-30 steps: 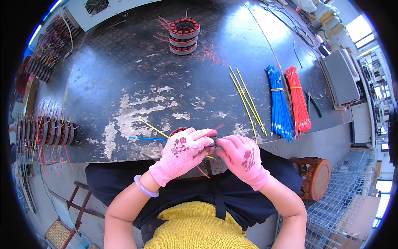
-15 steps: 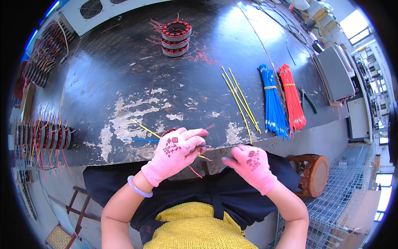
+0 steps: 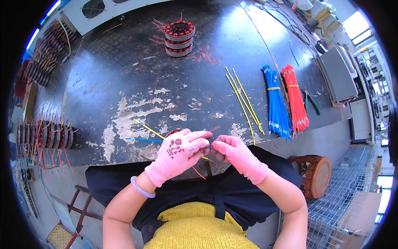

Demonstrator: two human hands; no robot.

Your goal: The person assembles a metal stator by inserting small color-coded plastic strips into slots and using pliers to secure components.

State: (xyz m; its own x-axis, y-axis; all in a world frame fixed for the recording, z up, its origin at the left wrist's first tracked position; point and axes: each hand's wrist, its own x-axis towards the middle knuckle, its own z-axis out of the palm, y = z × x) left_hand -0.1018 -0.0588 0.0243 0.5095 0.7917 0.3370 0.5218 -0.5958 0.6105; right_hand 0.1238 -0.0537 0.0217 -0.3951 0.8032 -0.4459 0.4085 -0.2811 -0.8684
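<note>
At the table's front edge, my left hand (image 3: 176, 154), in a pink glove, is closed on a wound stator ring (image 3: 173, 132), mostly hidden beneath the palm. A blue wire (image 3: 144, 140) and a yellow wire (image 3: 148, 128) stick out to the left of that hand. Thin reddish wire ends (image 3: 199, 173) hang below it. My right hand (image 3: 242, 159), also gloved, pinches at the left fingertips, where dark blue wire shows. The exact wire ends between the fingers are too small to make out. Loose yellow wires (image 3: 243, 101) lie beyond the right hand.
Blue (image 3: 277, 106) and red (image 3: 295, 101) wire bundles lie at right, beside green-handled pliers (image 3: 311, 103). Stacked stators (image 3: 179, 39) stand at the back among red wire scraps. A row of wired stators (image 3: 45, 135) sits at far left. A wooden stool (image 3: 313, 176) stands right of my legs.
My right hand has moved left and slightly up to meet the left fingertips, and its fingers have closed in a pinch. My left hand keeps its hold on the stator.
</note>
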